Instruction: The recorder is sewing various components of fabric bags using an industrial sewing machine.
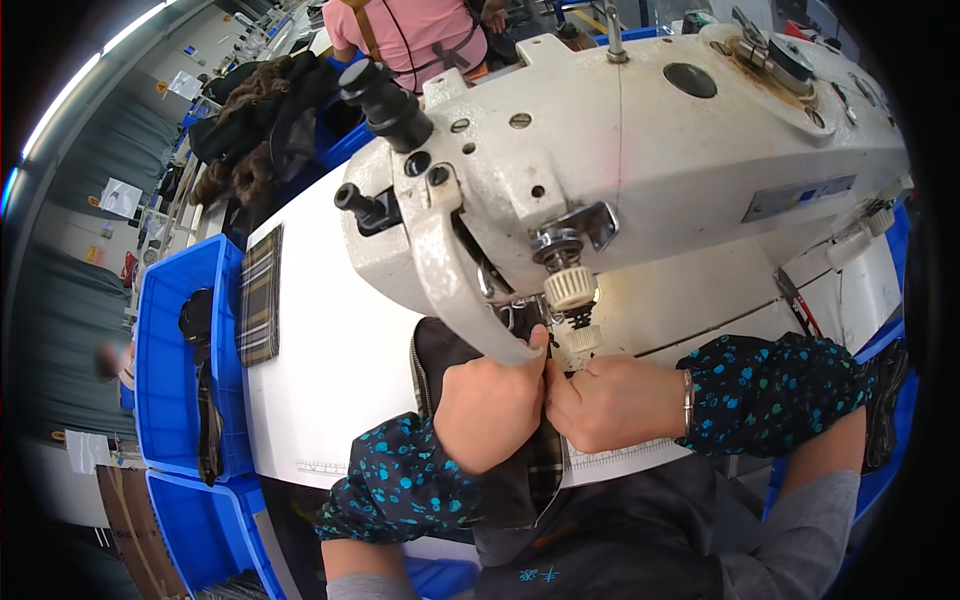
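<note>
Beneath the needle area of a white sewing machine (560,150) lies a dark fabric piece (445,345) with a zipper along its left edge and a plaid lining (545,465) showing near my body. My left hand (490,410) is curled on top of the piece, its index finger reaching close to the presser foot. From the right, my right hand (620,400) pinches the fabric edge right beside the left fingertips. The machine's curved lever partly covers the sewing spot, so the needle itself is hard to make out.
A folded plaid cloth (260,295) lies at the table's left edge. Beyond it stand blue bins (160,350) holding dark pieces. Red-handled snippers (800,305) rest on the right of the white table (320,400). Another person in pink (415,40) sits past the machine.
</note>
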Demonstrator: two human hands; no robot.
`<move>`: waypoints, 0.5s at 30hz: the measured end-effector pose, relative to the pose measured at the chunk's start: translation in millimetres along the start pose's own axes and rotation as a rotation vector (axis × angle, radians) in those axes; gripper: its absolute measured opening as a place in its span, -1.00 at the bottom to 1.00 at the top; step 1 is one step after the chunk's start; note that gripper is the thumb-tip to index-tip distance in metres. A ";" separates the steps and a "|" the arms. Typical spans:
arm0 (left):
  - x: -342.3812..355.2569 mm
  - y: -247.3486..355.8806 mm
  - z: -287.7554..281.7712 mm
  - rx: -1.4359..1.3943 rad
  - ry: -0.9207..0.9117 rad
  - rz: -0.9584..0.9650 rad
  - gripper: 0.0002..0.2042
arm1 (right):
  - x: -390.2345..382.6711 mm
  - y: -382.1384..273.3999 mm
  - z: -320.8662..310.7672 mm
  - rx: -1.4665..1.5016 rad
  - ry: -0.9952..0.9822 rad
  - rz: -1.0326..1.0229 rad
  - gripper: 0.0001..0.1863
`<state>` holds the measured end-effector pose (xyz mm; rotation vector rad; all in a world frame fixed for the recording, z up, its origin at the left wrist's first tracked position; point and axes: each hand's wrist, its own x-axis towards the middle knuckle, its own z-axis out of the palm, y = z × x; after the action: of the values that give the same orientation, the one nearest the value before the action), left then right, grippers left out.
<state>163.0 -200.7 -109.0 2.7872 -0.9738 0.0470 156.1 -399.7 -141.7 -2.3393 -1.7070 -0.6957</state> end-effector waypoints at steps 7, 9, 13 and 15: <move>11.0 0.7 -4.8 -0.079 0.026 -0.127 -0.92 | 0.6 6.2 8.3 -0.092 0.015 0.058 -0.74; 13.8 -2.8 -6.7 -0.117 0.021 -0.106 -0.91 | 1.0 7.9 10.0 -0.089 0.008 0.109 -0.79; 13.6 -9.0 -7.8 -0.186 0.003 -0.088 -0.87 | 1.6 5.0 6.1 -0.066 0.025 0.111 -0.81; 13.2 -12.8 -9.1 -0.180 -0.020 -0.083 -0.75 | 1.5 -3.1 0.1 -0.195 -0.027 0.117 -0.83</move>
<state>181.5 -197.2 -100.9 2.6633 -0.8218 -0.0765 153.6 -397.4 -141.5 -2.5650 -1.5607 -0.8475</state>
